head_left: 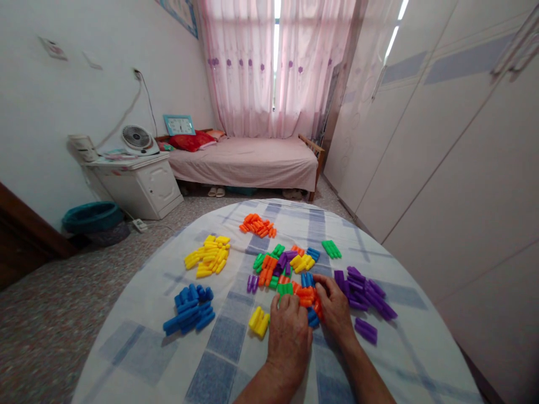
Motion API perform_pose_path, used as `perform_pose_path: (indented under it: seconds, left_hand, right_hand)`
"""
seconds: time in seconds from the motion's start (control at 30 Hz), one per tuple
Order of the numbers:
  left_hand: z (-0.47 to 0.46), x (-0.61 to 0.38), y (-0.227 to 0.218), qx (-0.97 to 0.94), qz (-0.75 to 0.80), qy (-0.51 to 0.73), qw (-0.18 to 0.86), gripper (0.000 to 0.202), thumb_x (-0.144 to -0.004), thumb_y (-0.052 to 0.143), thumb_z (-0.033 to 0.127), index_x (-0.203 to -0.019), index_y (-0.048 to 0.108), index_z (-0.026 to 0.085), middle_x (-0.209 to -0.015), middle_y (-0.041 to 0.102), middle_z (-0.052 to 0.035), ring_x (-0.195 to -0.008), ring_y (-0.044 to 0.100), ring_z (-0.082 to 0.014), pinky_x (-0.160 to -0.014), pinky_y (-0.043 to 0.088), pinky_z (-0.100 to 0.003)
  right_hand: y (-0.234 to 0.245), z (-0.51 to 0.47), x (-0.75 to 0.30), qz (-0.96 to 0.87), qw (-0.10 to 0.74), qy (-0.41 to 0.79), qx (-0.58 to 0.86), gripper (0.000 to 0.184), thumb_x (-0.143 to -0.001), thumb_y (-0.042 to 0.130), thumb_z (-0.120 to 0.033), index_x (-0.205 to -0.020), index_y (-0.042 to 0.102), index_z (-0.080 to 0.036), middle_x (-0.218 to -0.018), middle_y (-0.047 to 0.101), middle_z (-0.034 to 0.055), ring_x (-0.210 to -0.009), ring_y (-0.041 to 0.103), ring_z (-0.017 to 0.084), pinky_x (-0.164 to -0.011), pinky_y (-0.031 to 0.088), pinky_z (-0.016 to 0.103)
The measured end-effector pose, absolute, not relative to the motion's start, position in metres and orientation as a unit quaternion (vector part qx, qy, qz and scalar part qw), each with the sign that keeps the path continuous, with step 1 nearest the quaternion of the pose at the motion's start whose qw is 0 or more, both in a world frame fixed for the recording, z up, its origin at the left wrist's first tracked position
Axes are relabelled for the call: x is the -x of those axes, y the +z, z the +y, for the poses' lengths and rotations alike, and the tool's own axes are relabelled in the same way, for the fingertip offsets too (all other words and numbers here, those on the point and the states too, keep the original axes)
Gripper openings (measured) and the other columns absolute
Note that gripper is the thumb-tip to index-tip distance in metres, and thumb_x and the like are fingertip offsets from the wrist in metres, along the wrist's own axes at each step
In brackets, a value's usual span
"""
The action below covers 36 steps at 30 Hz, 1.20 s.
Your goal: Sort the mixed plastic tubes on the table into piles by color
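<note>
Both my hands rest on a round table covered by a checked cloth [236, 336], at the near edge of a mixed pile of coloured plastic pieces [286, 266]. My left hand [288, 336] lies knuckles up, fingers curled down over green and orange pieces; what they grip is hidden. My right hand [334, 308] sits beside it, fingertips pressed onto orange and blue pieces. Sorted heaps lie around: yellow [208, 255], blue [191, 308], orange [256, 224], purple [366, 294], a few green [331, 248]. A small yellow piece [259, 321] lies just left of my left hand.
Behind the table stands a bed with a pink cover [248, 160] under a curtained window. A white cabinet [138, 188] with a fan [137, 138] is at the left, a teal basin [90, 216] on the floor beside it. White wardrobe doors [442, 140] run along the right.
</note>
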<state>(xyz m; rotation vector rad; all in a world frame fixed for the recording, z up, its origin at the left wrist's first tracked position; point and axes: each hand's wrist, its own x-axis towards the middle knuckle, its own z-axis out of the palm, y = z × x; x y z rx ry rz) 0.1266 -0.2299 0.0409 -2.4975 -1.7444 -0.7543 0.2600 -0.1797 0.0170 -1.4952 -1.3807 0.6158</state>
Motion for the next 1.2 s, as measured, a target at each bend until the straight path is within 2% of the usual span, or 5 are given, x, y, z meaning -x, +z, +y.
perform_pose_path:
  seconds: [0.43, 0.7, 0.83, 1.07, 1.2]
  left_hand:
    - [-0.225, -0.132, 0.025, 0.811, -0.526, -0.257, 0.001, 0.014, -0.081, 0.050, 0.013, -0.085, 0.062, 0.019, -0.081, 0.064, -0.0044, -0.091, 0.055, -0.0228, -0.099, 0.037, -0.050]
    - [-0.233, -0.128, 0.032, 0.828, -0.493, -0.263, -0.047, 0.030, -0.076, 0.054, 0.027, -0.105, 0.057, 0.017, -0.096, 0.063, -0.0085, -0.098, 0.052, -0.0246, -0.105, 0.029, -0.052]
    - [-0.236, -0.119, 0.042, 0.832, -0.480, -0.272, -0.052, 0.032, -0.074, 0.057, 0.029, -0.103, 0.056, 0.018, -0.097, 0.062, -0.0085, -0.100, 0.051, -0.0244, -0.107, 0.026, -0.051]
    - [-0.248, -0.047, 0.078, 0.756, -0.549, -0.354, -0.040, 0.022, -0.071, 0.059, 0.021, -0.093, 0.058, 0.023, -0.093, 0.062, -0.0033, -0.101, 0.052, -0.0212, -0.108, 0.026, -0.047]
    - [-0.248, 0.033, 0.088, 0.652, -0.640, -0.406, 0.007, 0.023, -0.072, 0.057, 0.019, -0.095, 0.060, 0.021, -0.093, 0.063, -0.0034, -0.097, 0.055, -0.0207, -0.099, 0.038, -0.043]
  right_hand:
    - [0.013, -0.178, -0.263, -0.558, 0.482, 0.267, 0.620, 0.032, -0.079, 0.046, -0.036, -0.098, 0.064, -0.018, -0.102, 0.066, 0.0069, -0.095, 0.060, 0.021, -0.085, 0.045, 0.033]
    - [0.018, -0.178, -0.267, -0.546, 0.435, 0.266, 0.665, 0.040, -0.074, 0.046, -0.046, -0.098, 0.065, -0.021, -0.103, 0.067, 0.0059, -0.096, 0.060, 0.024, -0.087, 0.044, 0.036]
    - [0.014, -0.176, -0.272, -0.553, 0.417, 0.257, 0.674, 0.044, -0.074, 0.046, -0.051, -0.101, 0.064, -0.022, -0.102, 0.067, 0.0057, -0.094, 0.061, 0.025, -0.083, 0.045, 0.035]
    - [0.009, -0.174, -0.279, -0.566, 0.382, 0.231, 0.693, 0.049, -0.071, 0.045, -0.056, -0.102, 0.065, -0.023, -0.099, 0.068, 0.0057, -0.089, 0.062, 0.026, -0.077, 0.047, 0.037]
    - [0.007, -0.173, -0.280, -0.572, 0.372, 0.215, 0.699, 0.050, -0.072, 0.044, -0.057, -0.103, 0.065, -0.024, -0.098, 0.068, 0.0056, -0.087, 0.063, 0.026, -0.074, 0.048, 0.037]
